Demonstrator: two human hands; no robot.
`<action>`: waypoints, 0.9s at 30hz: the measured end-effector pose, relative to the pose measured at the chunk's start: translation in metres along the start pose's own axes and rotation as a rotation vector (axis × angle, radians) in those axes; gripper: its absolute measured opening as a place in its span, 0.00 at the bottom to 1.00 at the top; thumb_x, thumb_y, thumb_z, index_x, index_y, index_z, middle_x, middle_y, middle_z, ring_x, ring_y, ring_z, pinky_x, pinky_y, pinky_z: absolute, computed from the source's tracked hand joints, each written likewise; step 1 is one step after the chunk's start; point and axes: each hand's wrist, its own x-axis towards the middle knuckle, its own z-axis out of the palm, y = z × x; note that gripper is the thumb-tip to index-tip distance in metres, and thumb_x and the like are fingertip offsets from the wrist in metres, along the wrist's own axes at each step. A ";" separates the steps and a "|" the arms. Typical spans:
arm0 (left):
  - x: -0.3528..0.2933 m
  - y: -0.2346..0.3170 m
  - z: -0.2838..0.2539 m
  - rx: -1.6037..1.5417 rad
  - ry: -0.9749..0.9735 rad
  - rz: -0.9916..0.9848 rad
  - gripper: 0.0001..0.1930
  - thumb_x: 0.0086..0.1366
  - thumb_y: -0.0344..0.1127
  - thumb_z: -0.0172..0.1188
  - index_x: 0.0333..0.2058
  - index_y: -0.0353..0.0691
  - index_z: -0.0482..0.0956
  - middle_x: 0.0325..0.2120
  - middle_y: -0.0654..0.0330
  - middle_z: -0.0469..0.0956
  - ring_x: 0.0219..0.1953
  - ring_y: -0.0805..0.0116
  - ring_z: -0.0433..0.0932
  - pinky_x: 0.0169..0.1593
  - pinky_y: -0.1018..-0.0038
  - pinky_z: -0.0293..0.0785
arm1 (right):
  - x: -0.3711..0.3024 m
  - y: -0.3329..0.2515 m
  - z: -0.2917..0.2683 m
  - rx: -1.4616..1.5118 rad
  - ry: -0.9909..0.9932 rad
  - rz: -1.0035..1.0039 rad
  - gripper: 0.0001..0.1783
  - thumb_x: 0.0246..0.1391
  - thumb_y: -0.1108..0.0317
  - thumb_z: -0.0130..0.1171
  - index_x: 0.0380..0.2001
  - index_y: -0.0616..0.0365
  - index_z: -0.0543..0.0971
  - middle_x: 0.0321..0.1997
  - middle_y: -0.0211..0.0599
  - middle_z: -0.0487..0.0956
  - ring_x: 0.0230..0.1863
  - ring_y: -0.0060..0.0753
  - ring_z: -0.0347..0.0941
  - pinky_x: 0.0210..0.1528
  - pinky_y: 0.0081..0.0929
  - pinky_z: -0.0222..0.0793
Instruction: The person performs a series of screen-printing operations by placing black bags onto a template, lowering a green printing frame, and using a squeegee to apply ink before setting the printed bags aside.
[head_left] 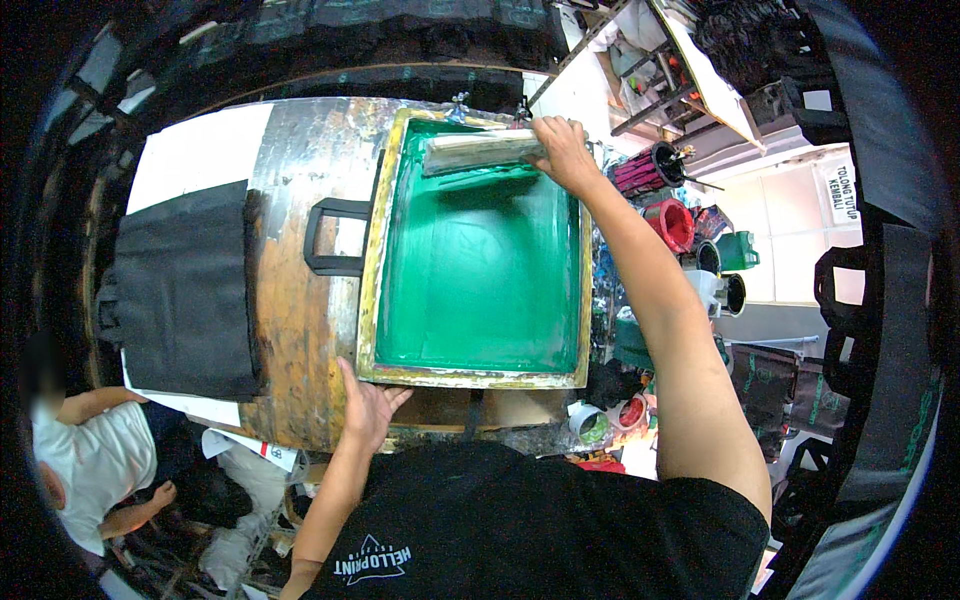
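The squeegee [484, 150] lies crosswise at the far end of the green screen [480, 270], its long axis left to right — my right hand [563, 152] is clamped on its right end. My left hand [368, 405] presses flat, fingers spread, on the frame's [470, 378] near left corner — well apart from the blade.

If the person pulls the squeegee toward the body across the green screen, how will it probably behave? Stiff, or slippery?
The squeegee looks like a long rigid bar, so it would likely stay straight. The right hand grips only one end, so the far end might lag or lift. The green screen looks wet and glossy, so it probably glides easily, while the left hand steadies the frame.
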 end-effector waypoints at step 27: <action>0.001 -0.009 0.002 -0.015 0.051 0.068 0.63 0.59 0.88 0.30 0.76 0.41 0.32 0.75 0.38 0.35 0.75 0.32 0.42 0.74 0.47 0.50 | -0.201 -0.266 -0.086 0.111 -0.234 0.254 0.33 0.44 0.59 0.75 0.51 0.52 0.70 0.43 0.38 0.75 0.50 0.42 0.72 0.47 0.45 0.62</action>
